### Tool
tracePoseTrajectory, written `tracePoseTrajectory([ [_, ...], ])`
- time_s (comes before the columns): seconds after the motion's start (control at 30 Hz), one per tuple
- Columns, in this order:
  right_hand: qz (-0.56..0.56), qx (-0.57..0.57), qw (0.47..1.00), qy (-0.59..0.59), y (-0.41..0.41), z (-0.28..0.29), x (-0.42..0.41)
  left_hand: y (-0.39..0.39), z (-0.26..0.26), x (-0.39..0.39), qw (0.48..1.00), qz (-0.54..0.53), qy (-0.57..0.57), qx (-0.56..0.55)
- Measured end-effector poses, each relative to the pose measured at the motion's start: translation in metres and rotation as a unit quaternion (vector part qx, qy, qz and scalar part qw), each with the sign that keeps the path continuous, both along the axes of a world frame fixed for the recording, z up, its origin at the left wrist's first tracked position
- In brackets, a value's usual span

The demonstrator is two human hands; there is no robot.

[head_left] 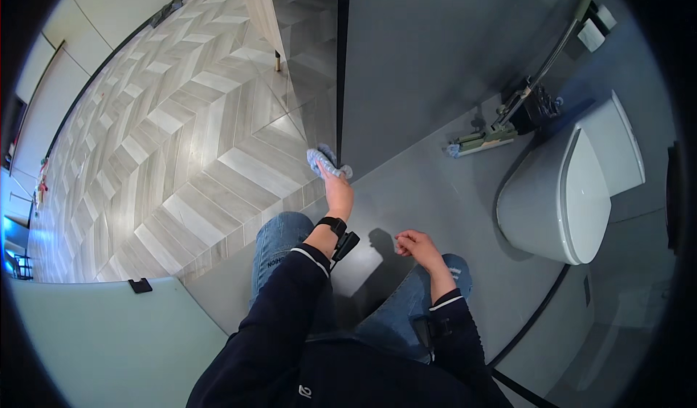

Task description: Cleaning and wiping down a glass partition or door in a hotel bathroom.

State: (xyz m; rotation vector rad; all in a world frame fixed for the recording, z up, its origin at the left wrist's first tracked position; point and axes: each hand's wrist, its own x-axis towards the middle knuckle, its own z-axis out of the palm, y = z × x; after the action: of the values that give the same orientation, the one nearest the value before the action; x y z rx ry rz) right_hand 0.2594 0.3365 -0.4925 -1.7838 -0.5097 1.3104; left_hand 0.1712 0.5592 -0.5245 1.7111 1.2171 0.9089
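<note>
My left hand [338,190] is closed around a light blue and white cloth [326,161]. The cloth lies against the lower end of a black edge strip [341,70], where a glossy dark panel meets the grey wall. Over the grey floor [381,201], near my right knee, my right hand [415,244] is loosely curled; nothing shows in its fingers. Both hands are in view, the left farther forward than the right.
A white toilet [539,201] stands at the right. Beyond it a flat mop [484,142] leans beside a black bin [531,111]. Toilet paper [591,35] hangs on the wall. At left are a herringbone floor [207,136] and a frosted glass panel [109,332].
</note>
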Motion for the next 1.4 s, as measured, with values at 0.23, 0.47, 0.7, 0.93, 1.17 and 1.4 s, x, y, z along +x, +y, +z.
tracePoseTrajectory([
  [0.23,-0.013,0.005,1.0,0.002,0.0,0.0,0.002,0.022,-0.03,0.001,0.988,-0.004,-0.028,-0.153],
  [0.47,-0.023,-0.018,1.0,0.008,0.002,-0.012,0.008,0.025,-0.004,0.01,0.981,0.032,-0.103,-0.161],
  [0.7,-0.088,0.027,0.995,0.043,0.009,-0.019,0.017,0.026,0.06,0.013,0.983,-0.003,-0.142,-0.115],
  [0.93,-0.003,0.047,0.996,-0.075,0.035,0.006,0.018,0.006,0.148,0.007,0.992,-0.016,-0.125,0.029],
  [1.17,0.005,0.226,0.948,-0.223,0.111,0.116,0.014,0.002,0.171,-0.003,0.966,-0.058,-0.246,0.061],
  [1.4,-0.011,0.387,0.843,-0.375,0.174,0.27,-0.011,0.031,0.145,0.009,0.959,-0.009,-0.269,0.084],
])
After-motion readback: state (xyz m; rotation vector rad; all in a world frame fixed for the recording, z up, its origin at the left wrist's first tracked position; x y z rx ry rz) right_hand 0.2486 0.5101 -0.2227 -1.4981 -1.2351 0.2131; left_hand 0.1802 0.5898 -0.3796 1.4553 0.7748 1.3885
